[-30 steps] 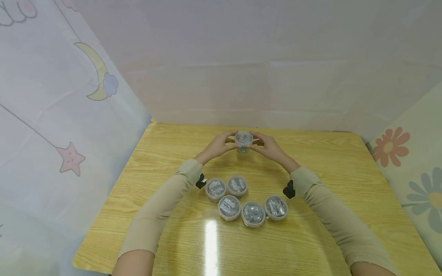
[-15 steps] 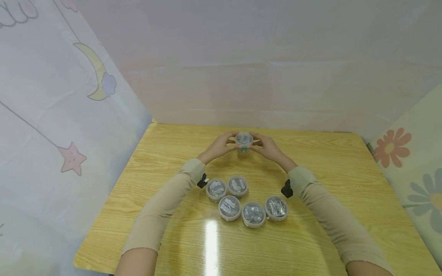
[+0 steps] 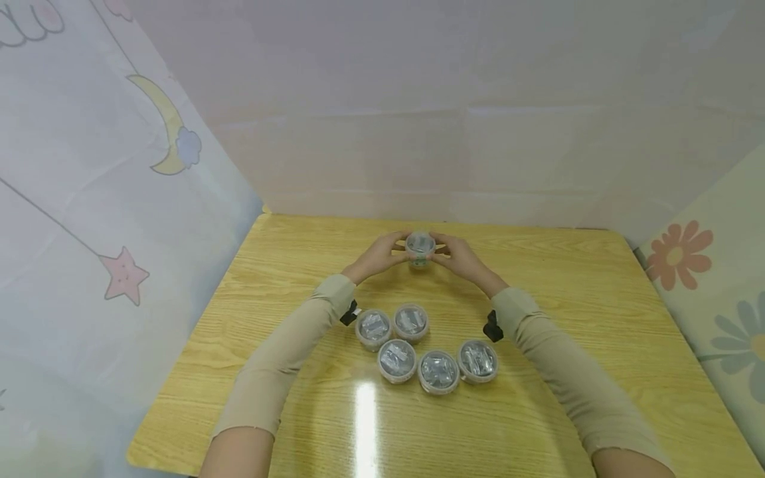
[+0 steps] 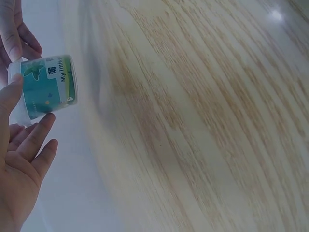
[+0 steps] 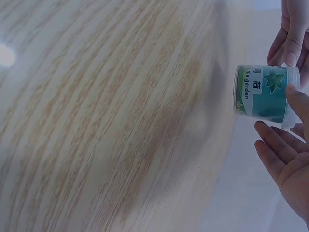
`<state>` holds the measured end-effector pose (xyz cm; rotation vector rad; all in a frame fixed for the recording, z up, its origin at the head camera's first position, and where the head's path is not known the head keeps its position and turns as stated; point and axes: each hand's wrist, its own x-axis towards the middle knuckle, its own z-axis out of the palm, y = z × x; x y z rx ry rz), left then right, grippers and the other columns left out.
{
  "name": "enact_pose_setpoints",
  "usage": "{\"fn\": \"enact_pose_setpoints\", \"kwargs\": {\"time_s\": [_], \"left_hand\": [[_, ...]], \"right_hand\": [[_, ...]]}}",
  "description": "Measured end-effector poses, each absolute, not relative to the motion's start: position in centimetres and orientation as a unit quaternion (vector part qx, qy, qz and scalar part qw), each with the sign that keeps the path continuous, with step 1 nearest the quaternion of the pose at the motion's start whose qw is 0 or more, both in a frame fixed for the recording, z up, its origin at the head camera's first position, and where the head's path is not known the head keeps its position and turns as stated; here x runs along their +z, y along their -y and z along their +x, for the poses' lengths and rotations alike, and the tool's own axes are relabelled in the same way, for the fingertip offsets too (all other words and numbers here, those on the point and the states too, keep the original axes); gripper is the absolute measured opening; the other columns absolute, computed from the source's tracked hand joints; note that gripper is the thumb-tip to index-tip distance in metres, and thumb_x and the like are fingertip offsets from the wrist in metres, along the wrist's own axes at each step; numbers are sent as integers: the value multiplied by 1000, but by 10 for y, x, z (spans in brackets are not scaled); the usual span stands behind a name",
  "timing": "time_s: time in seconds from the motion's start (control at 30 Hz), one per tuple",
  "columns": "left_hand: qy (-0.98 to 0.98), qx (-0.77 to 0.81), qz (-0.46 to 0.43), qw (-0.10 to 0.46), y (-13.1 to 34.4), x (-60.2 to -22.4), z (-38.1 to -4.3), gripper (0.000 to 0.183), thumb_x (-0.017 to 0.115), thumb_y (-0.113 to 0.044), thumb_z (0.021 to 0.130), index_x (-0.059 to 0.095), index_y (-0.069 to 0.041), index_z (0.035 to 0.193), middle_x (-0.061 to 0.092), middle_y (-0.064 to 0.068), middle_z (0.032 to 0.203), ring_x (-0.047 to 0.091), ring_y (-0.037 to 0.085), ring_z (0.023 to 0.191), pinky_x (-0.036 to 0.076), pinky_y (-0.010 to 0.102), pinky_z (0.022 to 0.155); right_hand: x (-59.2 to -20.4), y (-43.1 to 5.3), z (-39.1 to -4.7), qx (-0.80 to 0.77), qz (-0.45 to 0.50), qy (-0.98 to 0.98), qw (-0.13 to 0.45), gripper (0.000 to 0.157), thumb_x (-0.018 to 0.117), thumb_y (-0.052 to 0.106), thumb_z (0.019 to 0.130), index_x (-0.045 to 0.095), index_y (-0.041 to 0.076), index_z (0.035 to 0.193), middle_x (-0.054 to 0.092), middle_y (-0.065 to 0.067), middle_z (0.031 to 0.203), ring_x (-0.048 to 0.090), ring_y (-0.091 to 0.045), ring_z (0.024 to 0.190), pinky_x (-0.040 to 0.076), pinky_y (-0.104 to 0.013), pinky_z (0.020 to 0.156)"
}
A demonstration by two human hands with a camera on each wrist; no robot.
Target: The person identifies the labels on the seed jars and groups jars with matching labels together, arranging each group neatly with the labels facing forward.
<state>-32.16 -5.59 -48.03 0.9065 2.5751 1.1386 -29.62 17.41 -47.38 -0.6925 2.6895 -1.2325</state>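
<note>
Clocking off the green-label tub [image 3: 420,248], head view: black wrist mount [image 3: 349,313] between 7 and 8, first tub [image 3: 374,326] at 7, second tub [image 3: 397,359] between 6 and 7, third tub [image 3: 410,322] near 6, fourth tub [image 3: 439,370] roughly 6 but farther down, fifth tub [image 3: 477,360] at 5, other wrist mount [image 3: 493,326] between 4 and 5. Those five sit bunched between my forearms, between me and the one I'm holding; packets show through their lids.

My left hand [image 3: 381,256] grips the held tub at its 9 o'clock side, thumb near me, fingers behind; my right hand [image 3: 461,257] mirrors it at 3. Can't tell if the base touches the wood.

Left wrist view adds a leaf and "My little" on the label; right wrist view reads "little garden". Only head view looks down on the lid.

Wood-grain table [image 3: 538,425], glare streak [image 3: 366,428] between 6 and 7. Left wall cloth: star [image 3: 126,276] at 9, moon [image 3: 160,123] near 10. Pale back wall [image 3: 418,153] at 12. Right: orange flower [image 3: 680,255] at 3, blue-grey flower [image 3: 744,342] between 3 and 4.
</note>
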Motion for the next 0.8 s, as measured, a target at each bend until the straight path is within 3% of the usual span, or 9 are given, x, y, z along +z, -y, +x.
{"fn": "enact_pose_setpoints", "kwargs": {"time_s": [0.47,0.8], "left_hand": [[-872,379,293,101,55,-484,-324,67,61,-30,90,30,-3,143,37,12,145,54,27,117,47,38,96],[-876,371,292,102,53,-491,-329,63,59,-28,92,31,-4,143,37,12,145,55,25,116,48,32,94]], "right_hand": [[-478,-172,-299,-385,-220,-894,61,63,60,21,91,31,0,143,39,-23,141,56,-40,110,50,-48,89],[-485,-173,-304,-380,-216,-897,60,62,60,19,91,32,1,143,41,-21,140,57,-37,110,51,-47,88]]}}
